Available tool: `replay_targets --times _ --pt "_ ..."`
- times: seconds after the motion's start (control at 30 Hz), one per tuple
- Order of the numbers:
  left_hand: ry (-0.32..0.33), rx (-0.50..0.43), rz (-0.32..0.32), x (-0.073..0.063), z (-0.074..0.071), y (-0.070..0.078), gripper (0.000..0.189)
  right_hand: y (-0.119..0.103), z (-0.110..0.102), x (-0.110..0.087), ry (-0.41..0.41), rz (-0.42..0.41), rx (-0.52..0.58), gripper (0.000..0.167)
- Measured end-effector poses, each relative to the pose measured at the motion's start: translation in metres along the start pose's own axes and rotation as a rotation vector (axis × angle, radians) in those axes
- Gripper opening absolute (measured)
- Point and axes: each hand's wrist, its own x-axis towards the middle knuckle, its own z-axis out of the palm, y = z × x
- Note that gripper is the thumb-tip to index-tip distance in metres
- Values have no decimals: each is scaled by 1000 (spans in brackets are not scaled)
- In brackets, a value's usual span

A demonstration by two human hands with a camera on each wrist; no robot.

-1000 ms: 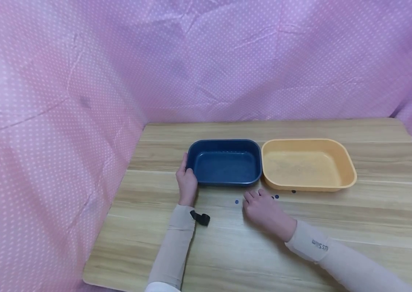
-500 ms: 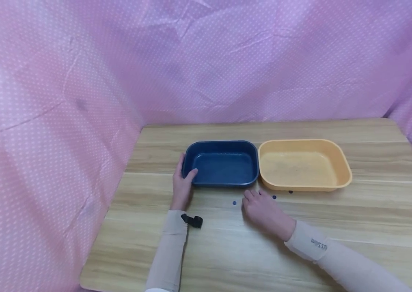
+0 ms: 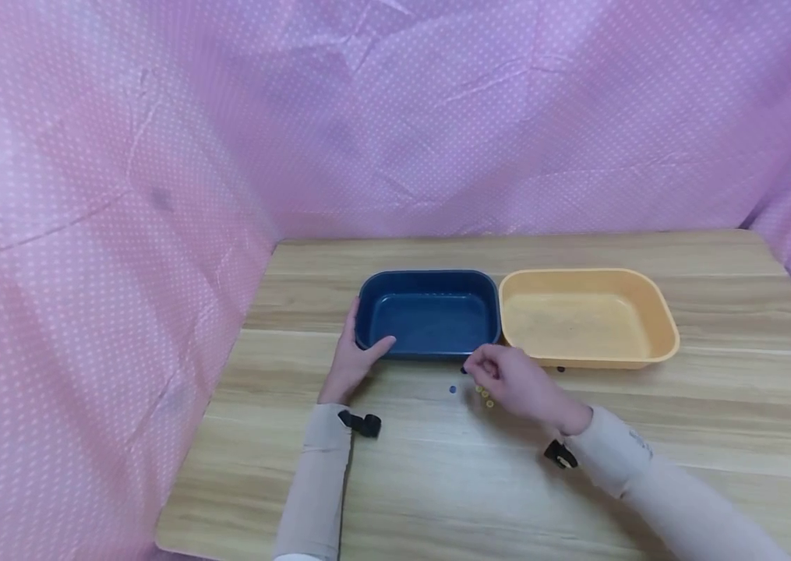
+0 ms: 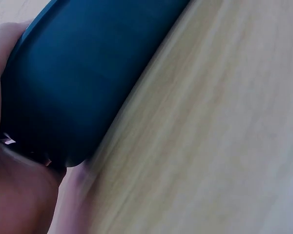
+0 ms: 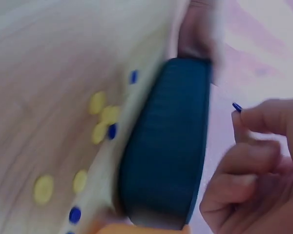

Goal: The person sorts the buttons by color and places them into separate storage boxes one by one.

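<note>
Two shallow tubs stand side by side on the table: a dark blue tub [image 3: 430, 331] and a yellow-orange tub [image 3: 587, 354]. My left hand [image 3: 351, 358] holds the blue tub's near left corner, fingers along its left side and thumb at the near rim. Just over that tub's near right edge, my right hand [image 3: 521, 382] pinches a small blue disc [image 5: 237, 107] between thumb and forefinger, its other fingers curled. Below this hand lie several small yellow discs [image 3: 484, 394]. Loose blue discs lie around, one [image 3: 453, 389] to their left and another [image 3: 560, 368] by the yellow-orange tub.
The wooden table [image 3: 423, 483] reaches under both forearms. Pink dotted cloth [image 3: 395, 140] hangs behind it and along the sides. A black strap piece [image 3: 361, 424] sits at the left wrist and another [image 3: 561, 454] at the right wrist.
My right hand has lifted off the table toward the blue tub's near edge with the blue disc, uncovering the yellow discs. My left thumb has spread rightward along the tub's near rim.
</note>
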Motion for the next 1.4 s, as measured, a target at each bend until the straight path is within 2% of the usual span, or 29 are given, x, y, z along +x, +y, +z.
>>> replay_targets --times 0.1,0.2,0.3,0.47,0.67,0.77,0.93,1.13,1.23,1.3,1.4 --pt "2 11 8 2 1 1 97 1 -10 8 4 129 172 24" --pt "0 20 15 3 2 1 96 6 -17 14 23 251 296 32" --pt "-4 51 7 3 3 3 94 10 -23 20 49 339 411 37" --pt "-2 86 -7 6 4 5 94 12 -31 30 79 410 562 44" --pt "2 86 5 8 3 3 93 12 -32 37 110 466 666 41" --pt "3 92 6 8 3 2 93 13 -32 39 120 479 684 44" --pt "4 103 7 9 1 2 92 12 -31 41 144 497 702 40" --pt "7 105 -1 9 1 2 92 13 -28 43 164 463 753 43" --pt "6 106 4 9 2 3 92 12 -27 43 172 471 744 45" --pt "7 110 9 9 2 3 92 9 -26 42 174 465 669 46" --pt "5 118 19 9 1 4 93 2 -19 39 133 323 415 39"
